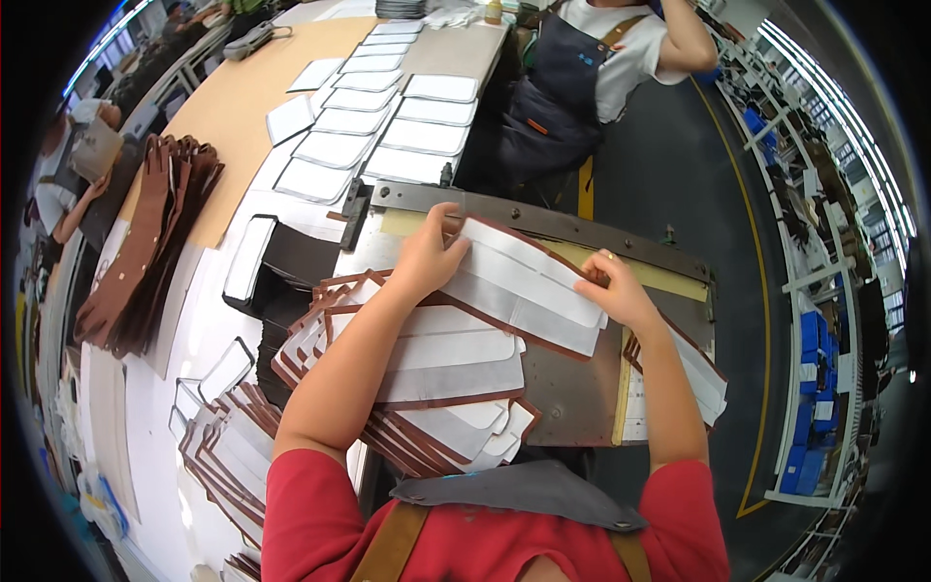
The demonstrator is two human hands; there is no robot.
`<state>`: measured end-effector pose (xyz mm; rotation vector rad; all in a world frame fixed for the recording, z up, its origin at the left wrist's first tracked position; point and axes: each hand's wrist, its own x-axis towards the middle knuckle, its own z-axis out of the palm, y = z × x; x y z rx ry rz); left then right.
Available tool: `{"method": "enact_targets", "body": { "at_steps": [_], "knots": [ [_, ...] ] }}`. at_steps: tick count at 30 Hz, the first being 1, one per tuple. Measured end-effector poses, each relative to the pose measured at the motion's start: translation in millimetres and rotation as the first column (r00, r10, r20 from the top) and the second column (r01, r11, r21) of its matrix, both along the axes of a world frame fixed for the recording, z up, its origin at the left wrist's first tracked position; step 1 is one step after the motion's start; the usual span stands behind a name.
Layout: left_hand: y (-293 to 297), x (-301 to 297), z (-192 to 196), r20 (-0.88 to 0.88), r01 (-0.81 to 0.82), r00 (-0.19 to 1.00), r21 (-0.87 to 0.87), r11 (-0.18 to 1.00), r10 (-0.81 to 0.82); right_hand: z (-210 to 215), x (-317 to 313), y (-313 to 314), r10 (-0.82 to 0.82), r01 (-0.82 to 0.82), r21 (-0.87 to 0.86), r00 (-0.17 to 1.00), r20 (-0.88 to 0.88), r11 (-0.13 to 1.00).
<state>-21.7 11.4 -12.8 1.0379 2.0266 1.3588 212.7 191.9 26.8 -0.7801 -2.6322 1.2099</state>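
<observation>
A white, brown-edged flat panel (pixel 531 281) slants over the grey metal plate (pixel 562 403), pinched near its ends by the left hand (pixel 432 254) and right hand (pixel 621 293); uneven pulling could skew it; the fanned white-and-brown panel stack (pixel 451 357) might slide if nudged.

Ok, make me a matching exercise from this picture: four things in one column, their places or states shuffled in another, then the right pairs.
Things:
1. Brown-edged white panel
2. Black-rimmed white pieces
3. Brown strips
4. Blue bins

Places or states:
A. On the shelving at the picture's right
B. Bundled together near the picture's left
C. Held by the left hand and the right hand
D. Laid out in rows beyond the hands

Pairs: 1-C, 2-D, 3-B, 4-A.
</observation>
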Motion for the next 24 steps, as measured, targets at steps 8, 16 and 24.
{"method": "enact_targets", "body": {
  "at_steps": [8, 16, 24],
  "knots": [
    [-4, 16, 30, 0.302, 0.129, 0.937, 0.164, 0.978, -0.174, 10, -35, -35, 0.068, 0.072, 0.416, 0.947, -0.313, 0.906],
    [-6, 14, 21, 0.434, 0.227, 0.851, 0.203, 0.952, -0.296, 5, -86, -64, 0.108, 0.039, 0.277, 0.862, -0.495, 0.960],
    [-5, 29, 34, 0.421, 0.109, 0.897, 0.089, 0.990, -0.136, -12, -88, -66, 0.230, -0.022, 0.383, 0.830, -0.509, 0.924]
  ]
}}
